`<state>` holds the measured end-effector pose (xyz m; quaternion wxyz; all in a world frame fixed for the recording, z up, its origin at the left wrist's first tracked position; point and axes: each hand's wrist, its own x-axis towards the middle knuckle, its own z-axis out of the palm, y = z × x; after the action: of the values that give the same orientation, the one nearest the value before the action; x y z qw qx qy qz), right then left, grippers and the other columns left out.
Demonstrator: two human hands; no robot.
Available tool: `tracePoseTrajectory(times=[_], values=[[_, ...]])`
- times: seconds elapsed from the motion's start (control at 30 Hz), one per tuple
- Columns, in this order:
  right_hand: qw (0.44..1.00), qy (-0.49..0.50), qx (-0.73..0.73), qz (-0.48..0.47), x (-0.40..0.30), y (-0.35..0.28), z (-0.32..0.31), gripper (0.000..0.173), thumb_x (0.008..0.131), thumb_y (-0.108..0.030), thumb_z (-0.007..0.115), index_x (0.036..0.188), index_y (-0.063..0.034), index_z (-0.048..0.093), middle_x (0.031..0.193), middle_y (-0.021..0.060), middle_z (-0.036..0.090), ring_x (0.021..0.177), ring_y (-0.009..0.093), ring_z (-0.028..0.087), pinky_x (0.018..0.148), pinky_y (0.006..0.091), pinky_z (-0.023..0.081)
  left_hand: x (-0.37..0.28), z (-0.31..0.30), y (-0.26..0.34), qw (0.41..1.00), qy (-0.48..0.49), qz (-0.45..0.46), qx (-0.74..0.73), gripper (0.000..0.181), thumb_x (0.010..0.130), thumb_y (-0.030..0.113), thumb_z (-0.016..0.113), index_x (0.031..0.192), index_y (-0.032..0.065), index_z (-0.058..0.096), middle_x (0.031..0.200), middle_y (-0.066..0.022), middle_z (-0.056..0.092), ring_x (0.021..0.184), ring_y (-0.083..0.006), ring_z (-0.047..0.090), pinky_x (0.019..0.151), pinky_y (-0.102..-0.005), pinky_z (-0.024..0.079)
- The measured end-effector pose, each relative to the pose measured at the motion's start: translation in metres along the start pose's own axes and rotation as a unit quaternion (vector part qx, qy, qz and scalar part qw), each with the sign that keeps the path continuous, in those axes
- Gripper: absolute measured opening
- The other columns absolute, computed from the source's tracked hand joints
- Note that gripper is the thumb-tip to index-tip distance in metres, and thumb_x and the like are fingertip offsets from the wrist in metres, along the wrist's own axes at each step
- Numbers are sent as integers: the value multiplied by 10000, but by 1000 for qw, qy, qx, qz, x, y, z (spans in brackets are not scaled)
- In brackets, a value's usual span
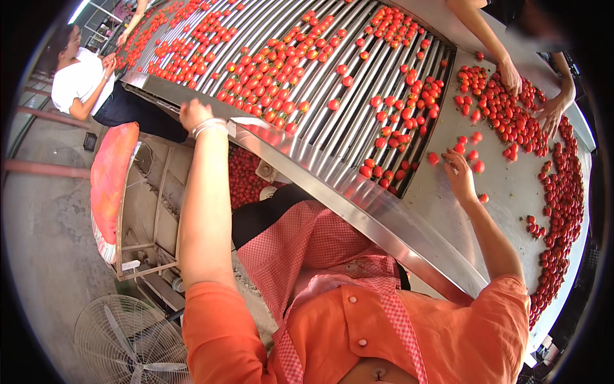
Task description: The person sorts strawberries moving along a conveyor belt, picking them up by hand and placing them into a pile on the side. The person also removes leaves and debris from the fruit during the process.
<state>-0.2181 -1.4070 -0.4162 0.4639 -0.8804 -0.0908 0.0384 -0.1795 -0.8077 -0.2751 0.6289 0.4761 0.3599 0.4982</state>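
Note:
My left hand [195, 116], with a pale bracelet on its wrist, is at the metal side rail [283, 161] of the roller conveyor, fingers curled. Whether it grips anything cannot be made out. Over the steel sorting surface [443, 216] is my right hand [459, 175], its fingers loosely bent and apart, with no tomato seen in it. Several small red tomatoes [472, 155] lie just beyond its fingertips, some of them blurred. On the metal rollers [319, 127] sit many more red tomatoes [261, 79], some with green stems.
Another person's hands [509, 79] reach into a tomato heap [515, 117] across from me. A person in a white top [79, 79] is beside the conveyor's far left. A red cushion [112, 180] and a caged fan [132, 341] stand left. Tomatoes [244, 180] also lie underneath.

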Motion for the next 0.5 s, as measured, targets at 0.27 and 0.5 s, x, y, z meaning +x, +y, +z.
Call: tracePoseTrajectory(times=[0.27, 0.5], values=[[998, -53, -25, -25, -18, -17, -4, 221, 837, -68, 544, 1046, -28, 605, 1220, 143, 537, 1110, 290, 533, 928, 346, 423, -76, 56, -40, 980, -47, -188, -45, 278, 853, 95, 491, 1108, -14, 479, 991, -129, 567, 817, -200, 599, 679, -297, 539], [996, -55, -36, -54, -26, -19, -4, 209, 827, -50, 536, 1021, -27, 609, 1192, 147, 551, 1103, 307, 532, 935, 360, 416, -50, 38, -79, 978, 83, -124, -146, 367, 970, 216, 260, 1155, -78, 378, 959, -199, 587, 609, -192, 585, 481, -226, 508]])
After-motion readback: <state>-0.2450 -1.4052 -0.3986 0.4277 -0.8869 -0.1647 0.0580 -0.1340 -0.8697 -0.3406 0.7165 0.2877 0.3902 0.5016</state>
